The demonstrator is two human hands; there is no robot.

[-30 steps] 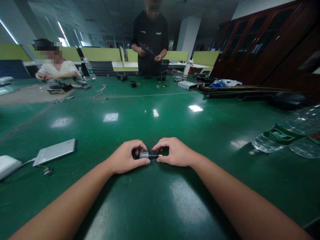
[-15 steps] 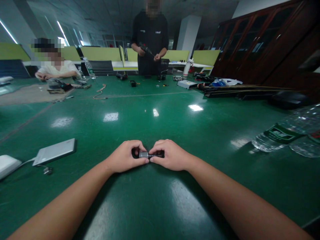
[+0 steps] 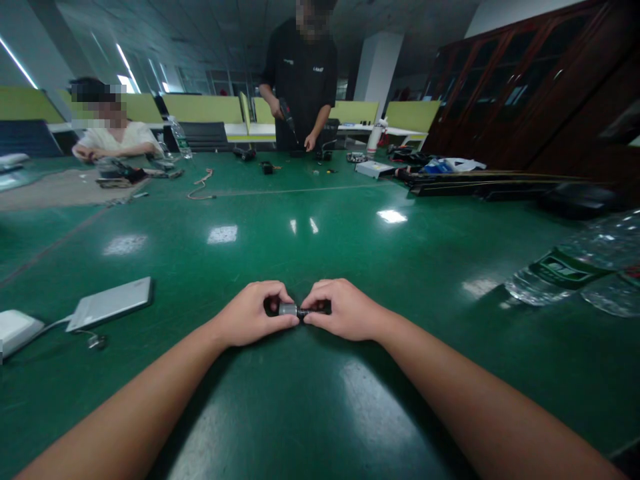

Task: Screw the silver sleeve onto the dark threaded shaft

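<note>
Low over the green table (image 3: 280, 400), my left hand (image 3: 250, 315) pinches a small grey cylinder (image 3: 288, 309) between thumb and fingers. Facing it from the other side, my right hand (image 3: 347, 312) is closed on a thin black rod-like piece (image 3: 311, 311). The two pieces lie end to end in one line, level with the tabletop. Whether they are one joined item or two separate parts, I cannot tell. Fingers hide the outer ends of both pieces.
To my left lie a silver power bank (image 3: 113, 303) with a cable and a white box (image 3: 17, 330). Clear water bottles (image 3: 555, 273) lie at right. Across the table a standing person (image 3: 305, 80) holds a power drill (image 3: 287, 113); another person (image 3: 117, 139) sits at far left.
My right hand has shifted slightly right, widening the gap between my fingertips. My left hand has hardly moved. The standing person has bent forward and tilted the drill down toward the table.
</note>
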